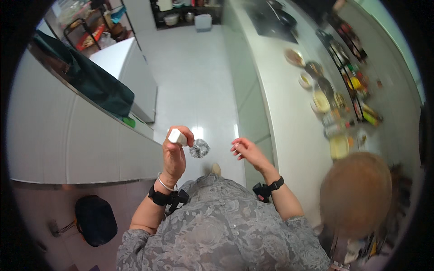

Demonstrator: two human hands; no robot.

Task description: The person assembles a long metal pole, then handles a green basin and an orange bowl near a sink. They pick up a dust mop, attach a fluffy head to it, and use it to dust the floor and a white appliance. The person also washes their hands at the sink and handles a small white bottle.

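Note:
My left hand [176, 150] is closed around the white handle [177, 137] of a scrubbing brush. Below the grip hangs its round silvery head [200, 148], which looks like steel wool, above the floor. My right hand [250, 152] is in the air near the counter front, fingers loosely bent and apart, with nothing visible in it. Each wrist wears a black strap with a small device, and a pale bangle [167, 183] circles the left wrist.
A long white counter [288, 111] runs along the right with bowls, bottles and a yellow container [339, 147]. A round wooden board [356, 194] stands near its close end. Left are a white partition [98, 145] with a dark green cloth [98, 86], and a white appliance [135, 67].

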